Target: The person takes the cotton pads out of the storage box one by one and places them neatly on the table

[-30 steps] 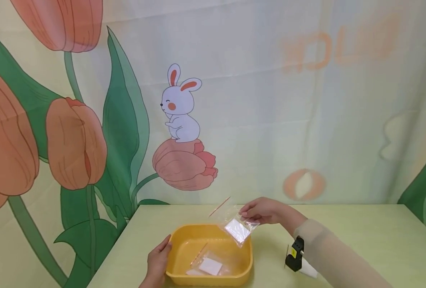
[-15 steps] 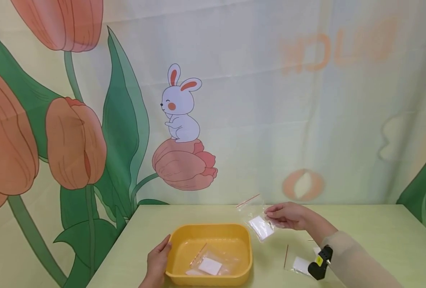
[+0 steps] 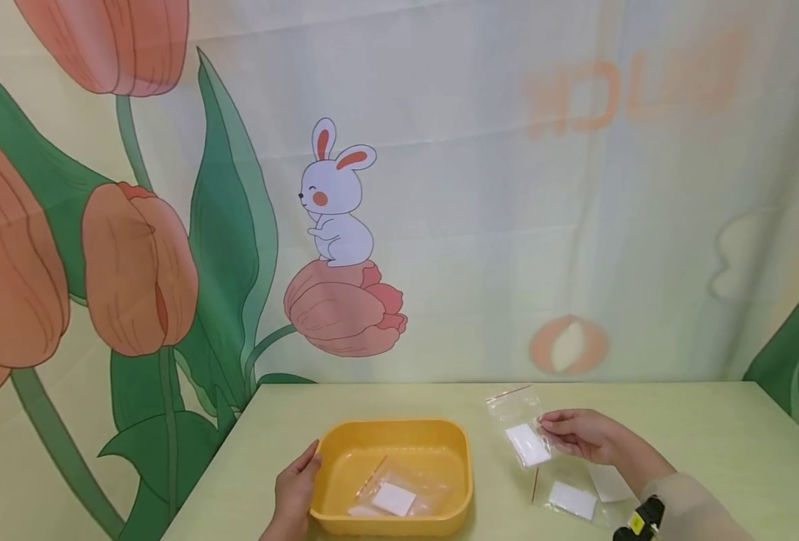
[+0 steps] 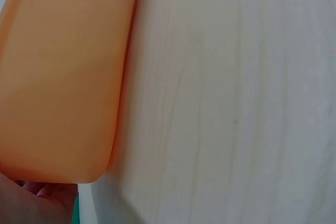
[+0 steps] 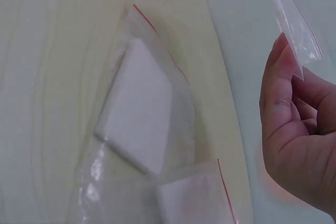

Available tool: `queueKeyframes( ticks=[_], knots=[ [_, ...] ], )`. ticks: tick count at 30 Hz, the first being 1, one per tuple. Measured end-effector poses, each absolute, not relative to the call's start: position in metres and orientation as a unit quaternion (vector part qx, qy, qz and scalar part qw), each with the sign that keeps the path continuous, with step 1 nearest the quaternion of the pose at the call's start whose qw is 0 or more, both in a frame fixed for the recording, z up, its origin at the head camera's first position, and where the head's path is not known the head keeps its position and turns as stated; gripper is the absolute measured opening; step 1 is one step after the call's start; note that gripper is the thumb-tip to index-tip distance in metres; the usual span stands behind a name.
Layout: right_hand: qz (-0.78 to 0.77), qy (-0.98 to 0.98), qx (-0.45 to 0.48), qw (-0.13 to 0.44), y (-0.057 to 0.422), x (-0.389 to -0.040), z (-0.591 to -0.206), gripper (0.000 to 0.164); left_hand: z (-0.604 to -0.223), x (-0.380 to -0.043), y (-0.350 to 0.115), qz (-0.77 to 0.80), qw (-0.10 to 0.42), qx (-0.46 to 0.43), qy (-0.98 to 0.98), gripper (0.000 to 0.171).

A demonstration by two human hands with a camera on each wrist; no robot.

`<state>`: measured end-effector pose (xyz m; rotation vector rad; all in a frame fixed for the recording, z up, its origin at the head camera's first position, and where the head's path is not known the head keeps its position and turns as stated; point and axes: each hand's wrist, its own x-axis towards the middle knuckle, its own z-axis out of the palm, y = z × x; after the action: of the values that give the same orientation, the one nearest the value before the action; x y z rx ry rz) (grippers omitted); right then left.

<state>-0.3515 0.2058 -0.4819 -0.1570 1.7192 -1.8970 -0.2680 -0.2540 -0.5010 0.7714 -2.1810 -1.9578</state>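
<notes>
My left hand (image 3: 294, 488) holds the left side of a yellow plastic basin (image 3: 399, 436), thumb at the rim. In the left wrist view the basin's outer wall (image 4: 68, 77) fills the upper left. Inside lies a transparent zip bag (image 3: 394, 498) with a white flat block, and part of another white piece shows beside it. To the right of the basin, my right hand (image 3: 585, 436) pinches a similar zip bag (image 3: 526, 443) by its edge, raised above the table. Its red zip strip points up and away. The right wrist view shows this bag (image 5: 296, 24) between thumb and fingers.
Below the right hand, a bagged white block (image 3: 571, 500) lies on the pale green table (image 3: 724, 451). Another white piece (image 3: 609, 481) beside it is partly covered by the forearm. A curtain (image 3: 467, 225) printed with tulips and a rabbit hangs behind the table.
My right hand has moved right and slightly down with the zip bag, from over the basin to over the table. The bags under the forearm have come into view. My left hand stays put.
</notes>
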Motion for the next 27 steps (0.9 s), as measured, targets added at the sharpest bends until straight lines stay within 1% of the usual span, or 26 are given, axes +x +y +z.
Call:
queueKeyframes(
  ticks=[15, 22, 27],
  knots=[
    [-0.709, 0.654, -0.025, 0.263, 0.23, -0.342, -0.503, 0.025, -0.502, -0.267, -0.254, -0.647, 0.06, 0.246, -0.719, 0.046],
    [-0.69, 0.686, 0.013, 0.231, 0.238, -0.339, -0.504, 0.02, -0.501, -0.267, -0.254, -0.636, 0.056, 0.247, -0.729, 0.047],
    [-0.677, 0.702, 0.023, 0.22, 0.242, -0.337, -0.505, 0.017, -0.503, -0.267, -0.256, -0.633, 0.054, 0.243, -0.733, 0.047]
  ],
)
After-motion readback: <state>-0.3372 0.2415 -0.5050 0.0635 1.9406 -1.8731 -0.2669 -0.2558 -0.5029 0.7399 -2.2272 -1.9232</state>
